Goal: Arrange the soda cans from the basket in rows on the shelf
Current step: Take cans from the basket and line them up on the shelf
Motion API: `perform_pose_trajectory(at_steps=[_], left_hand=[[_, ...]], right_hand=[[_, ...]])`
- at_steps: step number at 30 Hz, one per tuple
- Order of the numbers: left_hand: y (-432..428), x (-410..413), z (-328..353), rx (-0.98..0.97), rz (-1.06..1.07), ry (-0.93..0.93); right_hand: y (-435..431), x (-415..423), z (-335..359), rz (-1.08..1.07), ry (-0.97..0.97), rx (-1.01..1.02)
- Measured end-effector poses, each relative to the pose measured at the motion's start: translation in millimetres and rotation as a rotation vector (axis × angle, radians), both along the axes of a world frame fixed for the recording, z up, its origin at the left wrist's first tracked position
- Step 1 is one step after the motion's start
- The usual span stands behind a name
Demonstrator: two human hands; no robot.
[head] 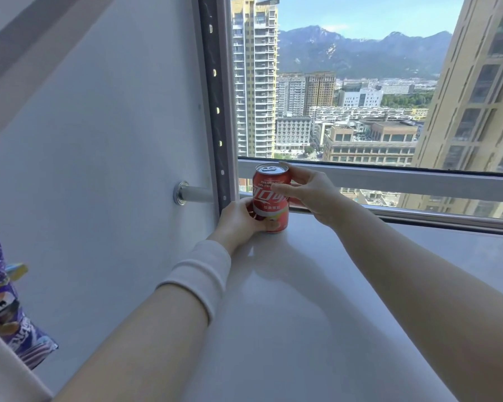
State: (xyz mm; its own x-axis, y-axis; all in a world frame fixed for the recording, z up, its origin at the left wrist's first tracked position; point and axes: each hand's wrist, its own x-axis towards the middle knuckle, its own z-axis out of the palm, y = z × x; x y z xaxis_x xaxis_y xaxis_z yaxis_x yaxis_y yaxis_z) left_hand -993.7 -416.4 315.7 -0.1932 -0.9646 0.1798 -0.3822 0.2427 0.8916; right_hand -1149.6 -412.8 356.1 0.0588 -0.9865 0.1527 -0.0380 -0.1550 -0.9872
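A red soda can (271,195) stands upright on the white shelf (296,300), at its far left corner beside the window frame. My left hand (238,220) wraps the can's lower part from the left. My right hand (308,192) touches its upper right side, with one finger on the rim and the thumb across the label. Both hands are on the same can. No basket is in view.
A white side panel (99,140) with a metal peg (186,194) borders the shelf on the left. A perforated upright post (217,111) stands behind the can. A large window (375,82) backs the shelf. Purple snack bags (6,309) hang at the lower left.
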Motion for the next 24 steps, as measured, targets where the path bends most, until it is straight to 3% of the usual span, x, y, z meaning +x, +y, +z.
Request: perform_pose_trajectory(at_steps=[24], left_hand=[[3.0,0.8,1.3,-0.009,-0.027,-0.046]], right_hand=[[4.9,6.4,-5.1,-0.05,0.076,-0.053]])
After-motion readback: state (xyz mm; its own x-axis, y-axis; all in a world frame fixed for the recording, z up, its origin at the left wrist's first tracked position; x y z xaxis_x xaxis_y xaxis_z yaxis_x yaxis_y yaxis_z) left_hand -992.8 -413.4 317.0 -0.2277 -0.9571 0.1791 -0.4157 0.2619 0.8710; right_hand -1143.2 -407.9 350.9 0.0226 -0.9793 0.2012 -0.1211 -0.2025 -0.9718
